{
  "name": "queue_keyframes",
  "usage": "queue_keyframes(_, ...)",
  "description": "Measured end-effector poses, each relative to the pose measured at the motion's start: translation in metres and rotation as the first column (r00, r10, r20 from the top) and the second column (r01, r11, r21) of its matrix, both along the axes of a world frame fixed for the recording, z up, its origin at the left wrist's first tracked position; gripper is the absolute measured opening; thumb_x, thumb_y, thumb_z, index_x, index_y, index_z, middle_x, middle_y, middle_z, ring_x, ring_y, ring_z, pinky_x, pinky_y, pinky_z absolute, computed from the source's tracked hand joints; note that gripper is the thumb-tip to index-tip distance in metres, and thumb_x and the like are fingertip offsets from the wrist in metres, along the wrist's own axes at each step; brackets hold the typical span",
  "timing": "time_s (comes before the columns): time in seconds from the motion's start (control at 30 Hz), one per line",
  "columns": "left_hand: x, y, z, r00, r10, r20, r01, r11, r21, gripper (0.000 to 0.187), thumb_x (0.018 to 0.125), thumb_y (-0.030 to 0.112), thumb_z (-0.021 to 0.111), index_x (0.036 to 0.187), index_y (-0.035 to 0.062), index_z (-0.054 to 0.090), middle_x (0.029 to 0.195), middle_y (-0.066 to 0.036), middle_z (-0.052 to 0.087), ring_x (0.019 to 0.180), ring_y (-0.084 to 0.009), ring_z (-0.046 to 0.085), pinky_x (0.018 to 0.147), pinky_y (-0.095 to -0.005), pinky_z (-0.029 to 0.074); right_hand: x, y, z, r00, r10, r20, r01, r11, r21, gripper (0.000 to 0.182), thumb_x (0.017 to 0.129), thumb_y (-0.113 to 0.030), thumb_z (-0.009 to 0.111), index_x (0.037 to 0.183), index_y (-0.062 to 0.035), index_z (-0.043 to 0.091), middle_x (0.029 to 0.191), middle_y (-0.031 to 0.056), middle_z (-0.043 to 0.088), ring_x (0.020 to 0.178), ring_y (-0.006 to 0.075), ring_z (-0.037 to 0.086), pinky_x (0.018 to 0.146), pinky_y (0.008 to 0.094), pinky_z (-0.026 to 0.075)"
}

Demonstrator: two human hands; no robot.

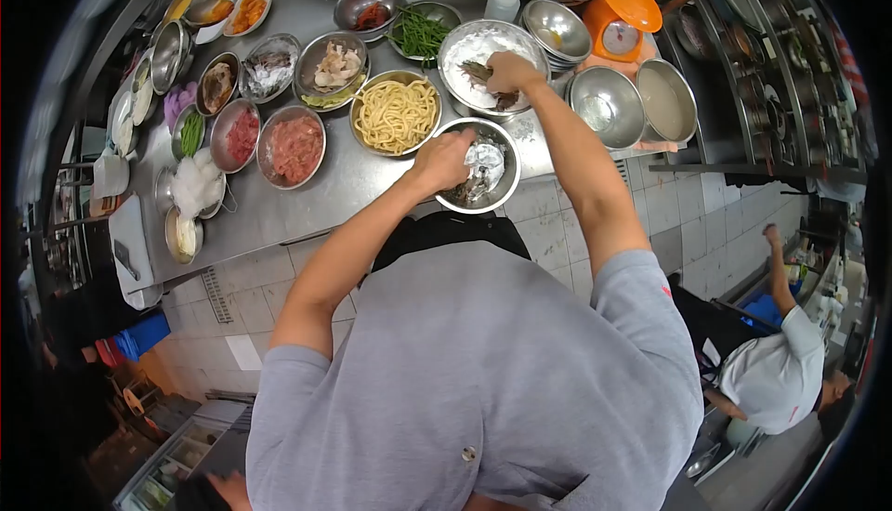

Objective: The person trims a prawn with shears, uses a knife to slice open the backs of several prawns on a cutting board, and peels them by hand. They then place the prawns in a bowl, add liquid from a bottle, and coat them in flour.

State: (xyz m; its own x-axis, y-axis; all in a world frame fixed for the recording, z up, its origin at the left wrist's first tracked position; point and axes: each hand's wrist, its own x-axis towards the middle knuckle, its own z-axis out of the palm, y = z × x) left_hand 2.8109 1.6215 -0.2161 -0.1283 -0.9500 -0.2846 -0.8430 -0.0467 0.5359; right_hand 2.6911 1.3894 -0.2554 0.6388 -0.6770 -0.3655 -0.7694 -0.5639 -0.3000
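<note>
My right hand [513, 76] reaches into a metal bowl of white powder [478, 45], its fingers closed around a dark, prawn-like piece [478, 72]. Another dark piece lies in the powder below my fingers. Closer to my body, my left hand [444, 160] grips the left rim of a smaller metal bowl [507, 179], fingers curled over its edge. Inside that bowl are dark pieces partly coated with white powder [484, 163]. My left fingertips are partly hidden.
Left of my hands stand bowls of thick noodles [395, 112], minced meat [294, 147] and green stalks [420, 32]. To the right are an orange kitchen scale [615, 28], stacked metal bowls [557, 30] and a bowl of pale liquid [667, 100]. A co-worker [776, 372] stands behind at right.
</note>
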Motion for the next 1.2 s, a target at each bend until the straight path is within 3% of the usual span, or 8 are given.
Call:
queue_keyframes(0.13,-0.002,0.002,-0.005,1.000,0.013,0.004,-0.013,0.998,0.053,0.052,0.077,0.015,0.074,0.124,0.0008,0.061,0.108,-0.023,0.070,0.105,-0.0388,0.067,0.090,-0.0452,0.053,0.000,0.006,0.063,0.994,-0.032,-0.108,0.001,0.963,-0.270,0.039,0.075,-0.025,0.070,0.107,-0.0029,0.073,0.113,0.0204,0.071,0.110,0.0340,0.068,0.094,0.0442,0.054)
queue_keyframes(0.37,0.003,-0.008,-0.012,0.965,0.173,-0.196,-0.126,0.965,0.232,0.022,0.082,0.016,0.066,0.095,-0.0029,0.069,0.075,-0.017,0.068,0.069,-0.0283,0.070,0.067,-0.0404,0.054,0.016,0.008,0.071,0.995,-0.083,-0.063,0.084,0.996,0.012,0.067,0.072,-0.051,0.078,0.110,0.0046,0.071,0.114,0.0255,0.070,0.110,0.0374,0.067,0.096,0.0423,0.053)
queue_keyframes(0.47,0.005,-0.010,-0.029,0.867,0.370,-0.334,-0.225,0.889,0.400,0.013,0.086,0.008,0.061,0.089,-0.0044,0.065,0.069,-0.016,0.066,0.055,-0.0223,0.068,0.058,-0.0364,0.054,0.023,0.033,0.055,0.994,0.002,-0.114,0.010,0.995,0.102,0.066,0.074,-0.044,0.077,0.114,0.0076,0.068,0.113,0.0281,0.070,0.109,0.0382,0.068,0.095,0.0420,0.053)
queue_keyframes(0.7,-0.005,-0.008,-0.047,0.903,0.384,-0.191,-0.373,0.923,0.092,0.012,0.080,0.003,0.067,0.087,-0.0056,0.061,0.069,-0.020,0.068,0.053,-0.0237,0.070,0.058,-0.0367,0.055,0.032,0.047,0.028,0.990,-0.137,0.038,0.136,0.991,0.016,0.040,0.075,-0.022,0.070,0.105,0.0051,0.070,0.109,0.0279,0.070,0.108,0.0393,0.068,0.092,0.0431,0.054)
queue_keyframes(0.83,-0.014,0.003,-0.034,0.927,0.347,-0.142,-0.372,0.903,-0.217,0.028,0.076,0.006,0.072,0.102,-0.0041,0.067,0.078,-0.022,0.071,0.079,-0.0373,0.072,0.076,-0.0442,0.056,0.027,0.043,0.070,0.992,-0.127,0.009,0.127,0.989,-0.080,0.047,0.078,-0.031,0.073,0.112,0.0004,0.072,0.116,0.0218,0.071,0.110,0.0352,0.068,0.094,0.0413,0.055)
queue_keyframes(0.87,-0.014,0.003,-0.028,0.946,0.309,-0.094,-0.321,0.931,-0.174,0.038,0.077,0.005,0.069,0.115,0.0003,0.066,0.098,-0.024,0.072,0.095,-0.0414,0.069,0.085,-0.0480,0.054,0.026,0.042,0.073,0.991,-0.133,0.003,0.133,0.989,-0.060,0.048,0.078,-0.032,0.074,0.113,0.0003,0.072,0.116,0.0214,0.071,0.110,0.0349,0.069,0.095,0.0414,0.055)
queue_keyframes(1.0,-0.014,0.001,-0.023,0.995,0.094,0.032,-0.089,0.988,-0.124,0.055,0.079,-0.002,0.060,0.132,0.0102,0.060,0.127,-0.025,0.060,0.104,-0.0409,0.066,0.087,-0.0478,0.055,0.032,0.043,0.044,0.981,-0.192,-0.023,0.192,0.981,0.036,0.055,0.073,-0.039,0.078,0.113,-0.0010,0.072,0.116,0.0208,0.071,0.110,0.0341,0.069,0.095,0.0422,0.054)
queue_keyframes(1.2,-0.013,-0.009,-0.004,0.974,-0.094,0.206,0.082,0.995,0.063,0.066,0.075,0.000,0.069,0.138,0.0124,0.054,0.109,-0.021,0.069,0.101,-0.0351,0.070,0.081,-0.0467,0.057,0.037,0.051,0.018,0.977,-0.213,0.031,0.214,0.976,-0.034,0.076,0.073,-0.044,0.076,0.122,0.0120,0.058,0.121,0.0263,0.067,0.110,0.0367,0.068,0.093,0.0427,0.054)
